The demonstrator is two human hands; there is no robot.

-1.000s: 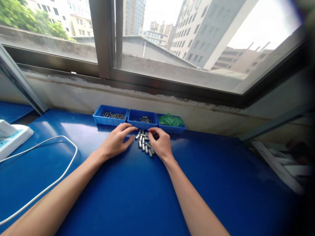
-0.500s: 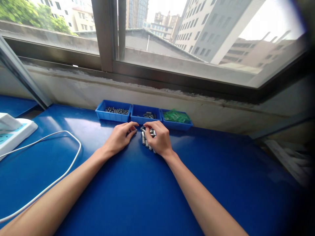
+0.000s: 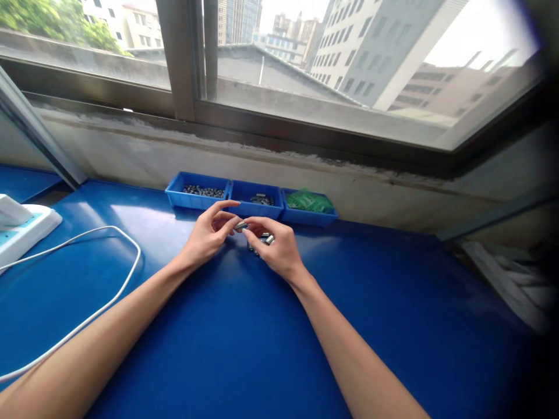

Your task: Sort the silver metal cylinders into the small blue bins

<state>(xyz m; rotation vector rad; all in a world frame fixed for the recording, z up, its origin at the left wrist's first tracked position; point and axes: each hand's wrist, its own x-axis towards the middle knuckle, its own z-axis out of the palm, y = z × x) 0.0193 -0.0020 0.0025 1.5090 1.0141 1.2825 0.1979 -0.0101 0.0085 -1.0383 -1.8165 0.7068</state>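
My left hand (image 3: 208, 235) and my right hand (image 3: 278, 244) meet above the blue table (image 3: 236, 337). A small silvery metal piece (image 3: 240, 225) is pinched between thumb and fingers of both; its exact kind is too small to make out. The left index finger is stretched out above it. Under and behind my right hand lie several short metal cylinders (image 3: 268, 239), mostly covered by its fingers and palm.
Three blue bins stand along the wall: one with small grey metal parts (image 3: 204, 191), one with metal cylinders (image 3: 262, 199), one with a green plastic bag (image 3: 309, 201). A white cable (image 3: 131, 273) and a power strip (image 3: 30, 230) lie at left.
My right hand has moved left from the metal cylinders to my left hand. A metal piece now shows between both hands' fingertips. The view has shifted slightly.
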